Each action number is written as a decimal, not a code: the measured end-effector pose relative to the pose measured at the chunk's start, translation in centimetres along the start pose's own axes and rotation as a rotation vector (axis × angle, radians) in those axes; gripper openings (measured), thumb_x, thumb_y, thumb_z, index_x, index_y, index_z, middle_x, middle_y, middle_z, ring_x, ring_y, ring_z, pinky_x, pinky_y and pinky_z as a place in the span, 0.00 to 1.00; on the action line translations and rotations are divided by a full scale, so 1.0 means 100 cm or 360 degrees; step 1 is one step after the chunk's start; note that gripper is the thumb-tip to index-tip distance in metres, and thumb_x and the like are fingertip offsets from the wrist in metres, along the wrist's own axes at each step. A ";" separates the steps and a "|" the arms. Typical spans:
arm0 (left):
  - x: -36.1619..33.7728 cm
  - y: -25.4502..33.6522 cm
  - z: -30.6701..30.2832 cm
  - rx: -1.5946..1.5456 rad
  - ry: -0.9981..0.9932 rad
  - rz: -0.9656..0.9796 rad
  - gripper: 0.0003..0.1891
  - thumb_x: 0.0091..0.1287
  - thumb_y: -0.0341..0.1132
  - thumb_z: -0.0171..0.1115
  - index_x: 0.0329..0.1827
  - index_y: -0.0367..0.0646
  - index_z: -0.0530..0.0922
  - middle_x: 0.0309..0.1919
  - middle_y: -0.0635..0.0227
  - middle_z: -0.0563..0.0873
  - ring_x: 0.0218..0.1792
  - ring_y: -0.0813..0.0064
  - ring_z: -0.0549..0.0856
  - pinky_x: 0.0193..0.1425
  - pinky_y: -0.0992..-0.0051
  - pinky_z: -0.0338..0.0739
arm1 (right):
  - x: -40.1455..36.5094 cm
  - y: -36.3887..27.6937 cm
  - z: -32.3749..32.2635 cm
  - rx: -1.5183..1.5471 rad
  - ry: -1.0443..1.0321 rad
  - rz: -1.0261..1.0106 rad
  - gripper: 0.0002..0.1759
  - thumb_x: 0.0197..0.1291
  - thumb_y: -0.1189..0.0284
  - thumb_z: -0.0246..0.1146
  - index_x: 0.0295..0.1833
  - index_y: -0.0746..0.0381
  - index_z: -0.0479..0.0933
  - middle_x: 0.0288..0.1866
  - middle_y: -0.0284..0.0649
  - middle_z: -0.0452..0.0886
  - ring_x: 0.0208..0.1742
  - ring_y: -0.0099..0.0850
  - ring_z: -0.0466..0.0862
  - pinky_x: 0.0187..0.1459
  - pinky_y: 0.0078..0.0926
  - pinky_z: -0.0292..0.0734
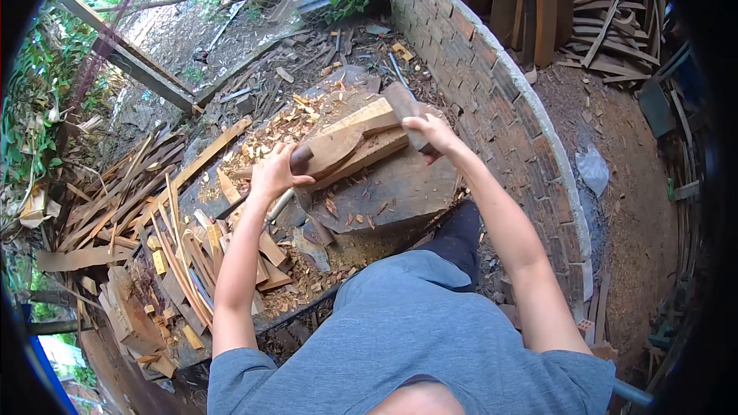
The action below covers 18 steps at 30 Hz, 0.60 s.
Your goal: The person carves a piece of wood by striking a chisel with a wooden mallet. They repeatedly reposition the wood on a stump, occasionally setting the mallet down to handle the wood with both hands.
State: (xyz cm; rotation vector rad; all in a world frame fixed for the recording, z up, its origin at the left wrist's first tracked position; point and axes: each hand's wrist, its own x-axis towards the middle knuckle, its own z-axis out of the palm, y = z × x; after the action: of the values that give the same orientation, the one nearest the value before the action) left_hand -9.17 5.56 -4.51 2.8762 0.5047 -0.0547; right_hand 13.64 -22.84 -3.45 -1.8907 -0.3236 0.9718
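Note:
On a broad chopping stump [407,196] lies a long, partly carved piece of wood [338,146], pale along its upper edge. My left hand [274,172] is at its left end, fingers bent beside a dark rounded wooden piece [300,156]; exactly what the fingers grip is hard to make out. At the right end, my right hand [432,134] is closed round a brownish-grey block [407,111], which stands across the end of the carved wood. An axe-like tool [314,219] with a dark head leans against the stump's left front side.
Wood chips [254,142] and offcuts [192,261] cover the ground at the left. A low curved brick wall [492,92] runs along the right. Wire mesh and a wooden frame [146,69] stand at the back left. Planks [538,8] lean at the back right.

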 end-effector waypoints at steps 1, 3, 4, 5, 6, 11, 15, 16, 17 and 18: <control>-0.004 0.008 0.002 0.0000 0.0015 -0.0031 0.45 0.45 0.60 0.78 0.66 0.49 0.72 0.56 0.63 0.79 0.52 0.55 0.84 0.54 0.56 0.80 | -0.002 0.001 -0.001 -0.0013 0.0173 0.0002 0.34 0.56 0.46 0.63 0.56 0.63 0.74 0.36 0.37 0.79 0.31 0.28 0.83 0.17 0.27 0.79; -0.007 0.013 0.010 -0.0105 0.0079 -0.0107 0.45 0.45 0.60 0.78 0.65 0.49 0.73 0.55 0.64 0.79 0.52 0.54 0.84 0.55 0.56 0.80 | -0.011 -0.004 -0.011 0.0052 0.0070 -0.0078 0.33 0.57 0.47 0.63 0.57 0.63 0.74 0.36 0.38 0.79 0.30 0.26 0.82 0.17 0.25 0.79; -0.008 0.015 0.011 -0.0108 0.0067 -0.0109 0.45 0.45 0.60 0.78 0.65 0.49 0.73 0.55 0.64 0.79 0.52 0.54 0.84 0.55 0.56 0.80 | -0.015 -0.002 -0.010 0.0054 0.0067 -0.0066 0.33 0.57 0.47 0.63 0.57 0.63 0.74 0.36 0.38 0.79 0.30 0.26 0.82 0.17 0.25 0.79; -0.008 0.018 0.008 -0.0097 0.0061 -0.0134 0.45 0.45 0.60 0.78 0.65 0.47 0.73 0.55 0.63 0.79 0.52 0.55 0.84 0.55 0.57 0.80 | -0.019 0.001 -0.009 0.0104 0.0098 -0.0154 0.33 0.57 0.47 0.63 0.57 0.63 0.74 0.39 0.40 0.80 0.32 0.27 0.83 0.19 0.25 0.80; -0.008 0.018 0.007 -0.0087 0.0059 -0.0163 0.45 0.45 0.59 0.79 0.64 0.46 0.74 0.55 0.63 0.79 0.51 0.56 0.84 0.56 0.58 0.80 | -0.020 0.002 -0.008 0.0151 0.0126 -0.0247 0.33 0.57 0.47 0.63 0.58 0.63 0.74 0.41 0.41 0.81 0.34 0.28 0.84 0.21 0.25 0.80; 0.012 -0.012 -0.019 -0.0673 0.0060 -0.0101 0.31 0.54 0.50 0.78 0.55 0.39 0.79 0.44 0.59 0.84 0.42 0.70 0.85 0.51 0.70 0.82 | 0.007 0.037 0.000 -0.0463 0.0445 -0.0642 0.36 0.57 0.46 0.63 0.60 0.65 0.70 0.52 0.54 0.83 0.50 0.49 0.85 0.49 0.48 0.79; 0.026 -0.006 -0.087 -0.1256 0.0508 0.0099 0.13 0.63 0.40 0.71 0.32 0.40 0.79 0.22 0.72 0.82 0.20 0.85 0.78 0.24 0.80 0.73 | -0.003 0.021 0.021 -0.1177 0.0343 -0.0346 0.37 0.56 0.50 0.64 0.63 0.60 0.63 0.55 0.59 0.81 0.55 0.59 0.81 0.54 0.54 0.75; 0.024 0.005 -0.104 -0.1427 0.0575 0.0123 0.13 0.64 0.39 0.71 0.32 0.39 0.78 0.19 0.74 0.80 0.17 0.86 0.76 0.20 0.81 0.70 | -0.001 0.028 0.028 -0.1219 0.0460 -0.0413 0.37 0.56 0.51 0.64 0.64 0.60 0.62 0.53 0.58 0.82 0.55 0.59 0.81 0.55 0.55 0.75; 0.024 0.017 -0.119 -0.1597 0.0646 0.0151 0.12 0.65 0.37 0.70 0.31 0.39 0.77 0.16 0.75 0.78 0.13 0.87 0.74 0.16 0.83 0.68 | 0.001 0.036 0.035 -0.1259 0.0581 -0.0483 0.37 0.56 0.52 0.65 0.65 0.60 0.61 0.52 0.57 0.83 0.55 0.58 0.81 0.55 0.56 0.75; 0.027 0.026 -0.126 -0.1746 0.0715 0.0194 0.12 0.66 0.37 0.69 0.33 0.40 0.76 0.16 0.75 0.76 0.12 0.87 0.72 0.14 0.84 0.65 | 0.002 0.042 0.041 -0.1285 0.0695 -0.0546 0.38 0.56 0.54 0.65 0.66 0.59 0.60 0.48 0.56 0.84 0.52 0.58 0.83 0.52 0.56 0.76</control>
State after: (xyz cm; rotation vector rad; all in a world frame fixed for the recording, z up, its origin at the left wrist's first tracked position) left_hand -5.80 6.88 8.07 1.8062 0.2799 0.6757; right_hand 10.01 -22.27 -8.00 -2.5774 -0.8294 0.1635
